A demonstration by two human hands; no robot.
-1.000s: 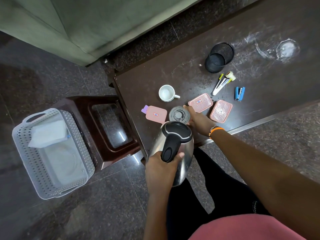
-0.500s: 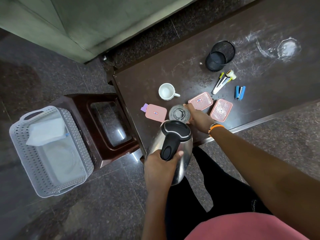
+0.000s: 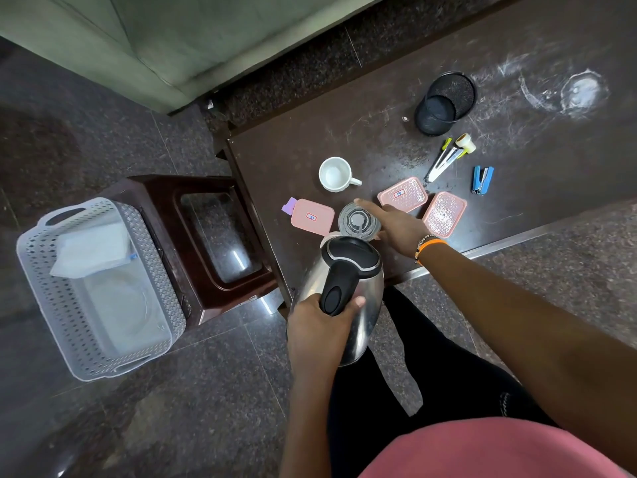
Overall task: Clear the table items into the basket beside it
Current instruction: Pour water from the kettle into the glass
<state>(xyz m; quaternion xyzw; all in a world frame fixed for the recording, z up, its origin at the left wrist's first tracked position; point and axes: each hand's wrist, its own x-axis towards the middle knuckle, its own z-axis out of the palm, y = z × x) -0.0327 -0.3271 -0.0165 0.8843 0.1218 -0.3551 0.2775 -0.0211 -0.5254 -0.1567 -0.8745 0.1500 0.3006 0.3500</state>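
Kettle [image 3: 348, 288] beyond table [image 3: 344, 132] edge

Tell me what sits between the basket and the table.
In the head view, a dark brown stool stands on the floor between the grey basket and the table edge.

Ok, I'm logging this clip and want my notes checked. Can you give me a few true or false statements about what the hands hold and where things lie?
1. The left hand grips the kettle by its black handle. True.
2. The white mug is already in the basket. False: it stands on the table.
3. The right hand is at the clear glass. True.
4. The blue stapler lies inside the mesh cup. False: it lies on the table, apart from the cup.
5. The basket stands on the table. False: it is on the floor.
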